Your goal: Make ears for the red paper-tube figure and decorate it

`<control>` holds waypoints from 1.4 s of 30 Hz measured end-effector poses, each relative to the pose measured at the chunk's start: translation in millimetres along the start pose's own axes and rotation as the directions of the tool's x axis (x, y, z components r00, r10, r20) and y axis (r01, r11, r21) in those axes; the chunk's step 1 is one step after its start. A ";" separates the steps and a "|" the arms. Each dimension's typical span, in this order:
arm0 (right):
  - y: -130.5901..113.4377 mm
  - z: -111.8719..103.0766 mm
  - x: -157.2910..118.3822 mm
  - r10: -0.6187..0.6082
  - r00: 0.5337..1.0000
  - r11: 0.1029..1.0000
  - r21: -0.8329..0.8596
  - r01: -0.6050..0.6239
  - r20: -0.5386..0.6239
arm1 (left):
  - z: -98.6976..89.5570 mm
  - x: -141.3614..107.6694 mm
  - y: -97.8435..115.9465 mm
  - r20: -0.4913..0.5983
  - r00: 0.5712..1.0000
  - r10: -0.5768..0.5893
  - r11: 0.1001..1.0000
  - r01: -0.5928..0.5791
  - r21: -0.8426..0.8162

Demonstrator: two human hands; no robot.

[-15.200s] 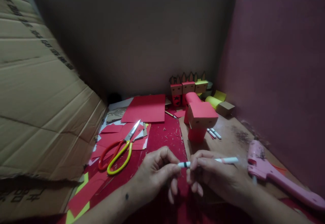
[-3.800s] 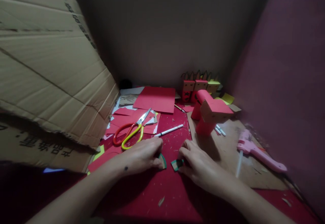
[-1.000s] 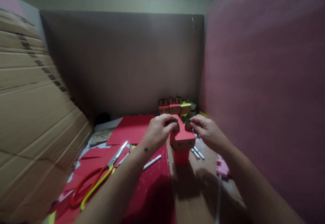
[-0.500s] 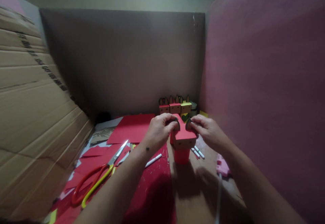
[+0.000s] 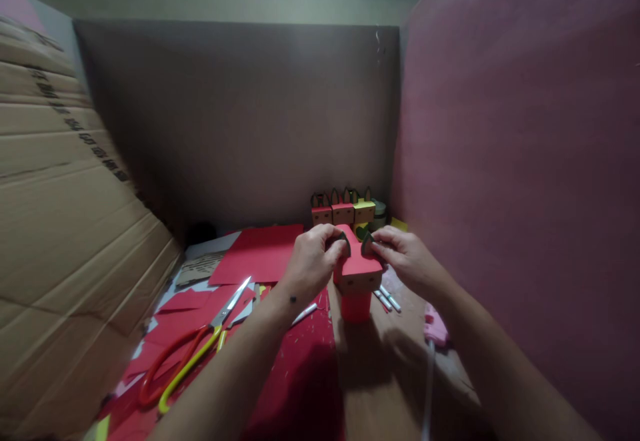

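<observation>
Both ears (image 5: 367, 245) have risen onto the red figure (image 5: 357, 266), its eyes (image 5: 371, 280) done; my left hand (image 5: 314, 255) and right hand (image 5: 411, 258) pinch one each, not yet released; three eared figures (image 5: 343, 213) stand behind it.

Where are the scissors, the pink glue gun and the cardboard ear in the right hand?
Scissors (image 5: 217, 324), head view: on the pivot area.
Pink glue gun (image 5: 436, 329), head view: on the visible part of its body.
Cardboard ear (image 5: 367, 245) in the right hand (image 5: 407, 255), head view: on its visible face.
</observation>
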State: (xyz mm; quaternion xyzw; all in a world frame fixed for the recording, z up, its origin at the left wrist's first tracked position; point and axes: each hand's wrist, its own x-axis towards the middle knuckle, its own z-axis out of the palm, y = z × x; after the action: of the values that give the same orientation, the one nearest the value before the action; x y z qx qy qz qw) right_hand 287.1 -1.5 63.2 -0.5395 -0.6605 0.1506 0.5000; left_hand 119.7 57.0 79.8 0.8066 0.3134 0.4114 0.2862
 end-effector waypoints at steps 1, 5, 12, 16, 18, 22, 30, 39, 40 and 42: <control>0.5 0.2 0.1 0.000 1.000 1.000 0.007 0.000 0.001 | 0.3 -0.2 0.0 -0.003 1.000 -0.002 1.000 0.002 0.008; 1.5 0.3 0.7 -0.002 1.000 1.000 0.027 0.002 0.006 | 0.5 -1.5 0.3 -0.002 1.000 -0.009 0.999 0.009 0.032; 0.4 -0.3 0.9 -0.001 1.000 0.998 0.057 0.001 0.002 | -0.7 -3.4 2.2 0.022 0.999 -0.025 0.999 0.025 0.029; 0.2 -0.2 0.6 0.008 1.000 0.997 0.082 -0.009 0.007 | -4.2 -3.6 1.9 0.045 0.998 -0.046 0.999 0.046 0.006; 0.5 0.4 0.6 0.017 1.000 0.996 0.091 -0.018 0.010 | -7.7 -3.8 2.8 0.059 0.997 -0.057 0.998 0.057 -0.003; 1.3 2.3 1.1 0.037 0.999 0.994 0.106 -0.038 0.007 | -14.9 -4.6 6.7 0.097 0.991 -0.088 0.996 0.089 -0.013; -2.7 4.0 0.3 0.057 0.997 0.990 0.131 -0.050 -0.049 | -18.6 -6.6 12.6 0.144 0.983 -0.109 0.993 0.115 -0.032; -7.9 2.2 0.0 0.084 0.994 0.988 0.139 -0.074 -0.068 | -12.9 -4.9 9.8 0.108 0.993 -0.050 0.999 0.051 -0.006; -7.8 2.2 -0.1 0.088 0.994 0.986 0.144 -0.078 -0.067 | -12.2 -4.6 9.3 0.103 0.994 -0.045 0.999 0.045 0.002; -7.8 2.2 -0.4 0.098 0.993 0.984 0.156 -0.086 -0.067 | -11.2 -4.5 8.8 0.090 0.995 -0.044 0.999 0.042 0.021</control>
State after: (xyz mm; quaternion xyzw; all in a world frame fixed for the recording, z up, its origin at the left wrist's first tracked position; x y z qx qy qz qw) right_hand 280.8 -4.0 67.7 -0.5347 -0.6024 0.2037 0.5565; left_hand 110.5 50.3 89.5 0.8201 0.3213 0.3654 0.3012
